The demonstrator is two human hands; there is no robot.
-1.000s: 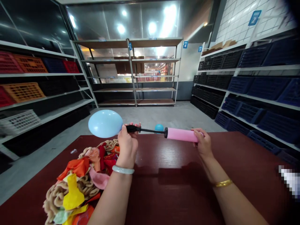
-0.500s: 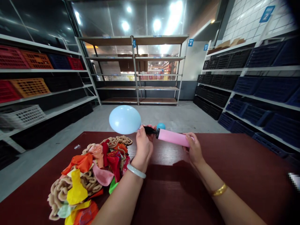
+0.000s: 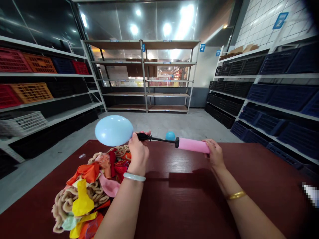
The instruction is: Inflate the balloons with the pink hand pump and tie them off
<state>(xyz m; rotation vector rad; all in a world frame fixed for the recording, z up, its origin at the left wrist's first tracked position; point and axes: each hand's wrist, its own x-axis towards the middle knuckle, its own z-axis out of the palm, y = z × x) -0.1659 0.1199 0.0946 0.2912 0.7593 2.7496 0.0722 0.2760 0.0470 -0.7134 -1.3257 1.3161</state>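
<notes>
My left hand (image 3: 139, 147) is closed around the black nozzle end of a balloon pump, where the neck of a light blue inflated balloon (image 3: 114, 130) meets it. My right hand (image 3: 214, 152) grips the far end of the pump's pink barrel (image 3: 193, 145). Between the hands, the thin black rod (image 3: 163, 140) of the pump is drawn out. Below and left of my left hand lies a pile of flat balloons, among them a yellow one (image 3: 83, 199), an orange one (image 3: 87, 174) and a pink one (image 3: 109, 185), mixed with beige cord (image 3: 59, 207).
Dark red-brown table (image 3: 169, 205) under both arms. A small blue balloon (image 3: 170, 135) shows beyond its far edge. Shelving with crates (image 3: 32, 93) stands left, dark blue crates (image 3: 294, 99) right, and a tall rack (image 3: 143, 83) at the back.
My hands have moved apart: left hand and balloon leftward, right hand slightly rightward. The pump's rod, hidden before, now shows at length. The balloon looks a little larger.
</notes>
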